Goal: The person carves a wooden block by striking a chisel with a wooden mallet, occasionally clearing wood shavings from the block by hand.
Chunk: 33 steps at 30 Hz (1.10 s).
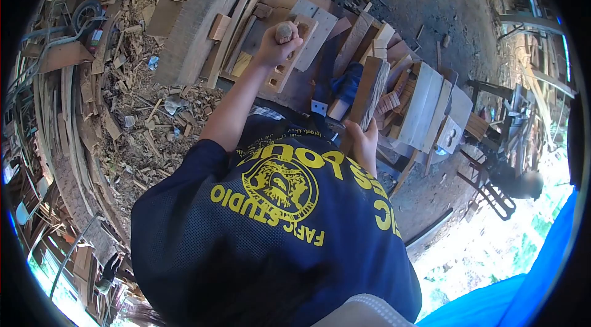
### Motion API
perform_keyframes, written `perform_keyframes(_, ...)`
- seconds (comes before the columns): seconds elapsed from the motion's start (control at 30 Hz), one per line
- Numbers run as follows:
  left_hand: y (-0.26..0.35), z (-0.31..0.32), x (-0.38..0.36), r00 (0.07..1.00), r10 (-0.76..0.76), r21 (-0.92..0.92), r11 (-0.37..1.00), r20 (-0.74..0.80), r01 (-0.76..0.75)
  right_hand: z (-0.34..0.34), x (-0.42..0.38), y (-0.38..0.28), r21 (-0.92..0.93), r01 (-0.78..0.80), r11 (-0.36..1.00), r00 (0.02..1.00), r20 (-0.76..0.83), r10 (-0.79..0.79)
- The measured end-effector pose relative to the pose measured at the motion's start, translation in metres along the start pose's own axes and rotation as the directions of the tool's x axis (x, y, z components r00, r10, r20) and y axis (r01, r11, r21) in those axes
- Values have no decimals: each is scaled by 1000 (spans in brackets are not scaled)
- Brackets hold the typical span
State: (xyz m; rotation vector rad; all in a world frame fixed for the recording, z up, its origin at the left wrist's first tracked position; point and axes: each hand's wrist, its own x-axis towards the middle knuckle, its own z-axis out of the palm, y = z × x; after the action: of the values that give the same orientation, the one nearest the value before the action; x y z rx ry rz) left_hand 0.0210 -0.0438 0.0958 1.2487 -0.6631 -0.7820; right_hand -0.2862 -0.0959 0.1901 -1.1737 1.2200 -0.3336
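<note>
My left hand (277,48) is closed round an upright tool handle (284,32), whose round wooden end shows on top. It is over a light wooden piece (285,68) with several cut holes; the tool's lower end is hidden. My right hand (363,137) grips the near end of a thick, rough wooden block (371,90), which points away from me. Dark blue cloth (349,84) lies just left of that block. A pale board with small holes (317,37) lies beside the holed piece.
Planks and offcuts (418,105) crowd the bench on the right. A wide weathered board (203,25) lies to the left. Wood chips (154,142) cover the left ground. A person (523,183) is at the far right.
</note>
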Motion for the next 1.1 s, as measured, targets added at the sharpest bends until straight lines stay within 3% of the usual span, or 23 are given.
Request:
perform_keyframes(0.2,-8,2,10,995,74,-8,997,74,-74,9,7,5,-25,27,999,999,46,-26)
perform_keyframes(0.27,-5,7,14,981,91,-59,995,174,-82,14,9,4,-42,48,998,998,43,-46)
perform_keyframes(0.4,-21,23,15,980,107,42,992,166,-115,26,1,-36,-166,304,938,952,91,-293)
perform_keyframes(0.47,-19,33,8,932,273,236,915,238,-328,32,-5,-58,-153,513,845,858,51,-511)
perform_keyframes(0.5,-14,36,5,932,280,244,910,231,-334,27,-2,-61,-147,521,841,853,62,-518)
perform_keyframes(0.53,-9,39,-1,920,273,260,901,282,-347,16,1,-65,-73,740,669,664,240,-708)
perform_keyframes(0.57,-5,40,-4,906,261,273,893,333,-357,11,3,-67,47,888,457,406,383,-830)
perform_keyframes(0.6,-11,39,-5,908,262,278,892,326,-357,11,2,-66,53,889,456,402,389,-829)
perform_keyframes(0.7,-28,42,-7,878,241,316,867,413,-386,10,5,-46,-279,728,627,668,494,-556)
perform_keyframes(0.73,-28,48,-4,833,373,303,805,408,-509,42,0,-35,-214,715,666,699,204,-685)
perform_keyframes(0.77,-27,50,0,770,500,298,723,398,-623,48,-1,-42,-642,373,670,928,254,-273)
perform_keyframes(0.8,-28,44,2,665,159,529,484,730,-697,49,2,-45,-677,370,637,928,307,-212)
perform_keyframes(0.83,-39,46,-4,671,158,533,490,724,-690,49,2,-45,-710,361,604,926,347,-146)
perform_keyframes(0.87,-54,52,-7,664,295,487,492,687,-722,49,2,-47,-712,368,598,923,355,-146)
perform_keyframes(0.9,-65,55,-8,644,426,439,486,636,-755,47,-1,-48,-620,433,654,898,360,-253)
perform_keyframes(0.93,-48,62,-15,672,628,376,557,393,-740,43,-5,-49,-522,496,693,866,350,-357)
perform_keyframes(0.97,-42,64,-24,674,630,377,560,385,-738,35,-8,-39,-528,497,689,866,353,-354)
perform_keyframes(1.03,-36,63,-38,868,242,453,774,433,-442,10,-4,-1,-229,519,824,854,177,-489)
perform_keyframes(1.07,-34,65,-40,852,265,477,735,452,-482,-23,32,-1,-263,946,188,322,731,-602)
perform_keyframes(1.1,-38,66,-44,853,268,476,736,448,-481,-15,24,-5,-263,947,185,321,734,-599)
